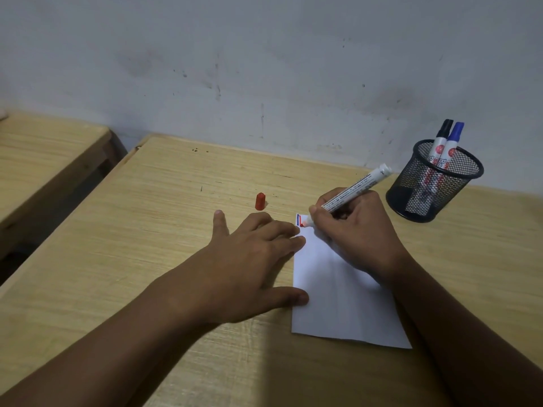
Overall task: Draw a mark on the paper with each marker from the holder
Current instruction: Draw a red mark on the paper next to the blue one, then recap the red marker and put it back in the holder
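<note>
Right hand (357, 227) is closed around an uncapped red marker (351, 193), the fingers wrapped on the lower part of the white barrel and the thumb pressing near the tip end. That marker slants up and to the right, its blunt rear end pointing toward the holder, while its red tip meets the top left corner of the paper (340, 295). At that corner short coloured strokes show: a blue one at the top, a red one below it, and a dark vertical bit at the edge that is too small to read clearly. Left hand (255, 259) lies flat and spread, palm down on the wooden table (147, 230), with the fingertips and the thumb resting on the left edge of the sheet and pinning it; it grasps nothing. Just beyond the left hand's fingers, standing upright on the bare wood, is the red cap (260, 201), apart from both hands and from the paper. Well to the right, near the wall (264, 54), stands the black mesh holder (435, 183), upright on the table. Two capped markers lean inside it, a black-capped marker (440, 142) and just beside it a blue-capped marker (452, 143), both tilted to the right. To the far left a second wooden table (44, 160) stands separated by a gap.
</note>
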Available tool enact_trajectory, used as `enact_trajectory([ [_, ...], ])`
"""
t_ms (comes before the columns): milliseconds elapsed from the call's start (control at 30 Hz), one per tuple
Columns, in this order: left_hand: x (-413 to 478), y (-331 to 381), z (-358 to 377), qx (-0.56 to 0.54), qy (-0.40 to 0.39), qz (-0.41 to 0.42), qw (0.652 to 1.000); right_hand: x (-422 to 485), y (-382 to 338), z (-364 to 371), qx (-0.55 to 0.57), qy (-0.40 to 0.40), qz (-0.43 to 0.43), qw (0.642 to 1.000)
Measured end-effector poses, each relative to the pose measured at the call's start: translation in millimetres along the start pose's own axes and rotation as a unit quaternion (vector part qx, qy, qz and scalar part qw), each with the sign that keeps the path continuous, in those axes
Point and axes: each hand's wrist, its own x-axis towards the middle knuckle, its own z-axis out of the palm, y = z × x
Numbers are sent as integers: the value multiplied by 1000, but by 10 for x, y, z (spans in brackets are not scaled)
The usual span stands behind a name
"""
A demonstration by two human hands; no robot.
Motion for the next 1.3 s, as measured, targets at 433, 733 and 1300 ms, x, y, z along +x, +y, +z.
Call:
enact_trajectory([
  [433,-84,27,17,-94,119,-12,988,10,-284,-335,251,118,-26,960],
  [733,320,-229,-261,-74,214,-178,958,-183,-454,-379,232,106,8,967],
  [1300,-71,650,-1198,-527,289,23,799,-584,-1384,-902,285,139,-64,946],
])
